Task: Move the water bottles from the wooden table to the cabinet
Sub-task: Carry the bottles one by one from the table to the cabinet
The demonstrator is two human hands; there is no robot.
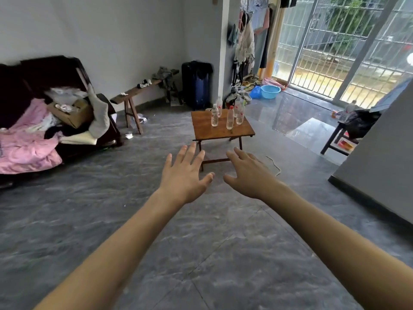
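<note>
Head view puts the wooden table (pixel 223 128) ahead of me on the grey floor, and I place everything else by it. On its top stand 5 water bottles (pixel 230 118), clear plastic, all upright: 1 with a red cap near the front edge, 1 with a pale cap to its left, and 3 more behind and to the right, close together so their outlines overlap. No bottle is touched.

My left hand (pixel 185 175) hangs in the air on the near side of the table, palm down, fingers spread wide and empty, the fingertips overlapping the near left leg of the table in the picture. My right hand (pixel 248 175) floats just beside it, also short of the table, palm down, fingers loosely splayed, holding nothing.

Left of the table a dark sofa (pixel 55 108) carries pink bedding and a cardboard box. Behind the table stands a dark suitcase (pixel 196 85), and behind it to the right a blue basin (pixel 270 91) sits on the floor.
</note>
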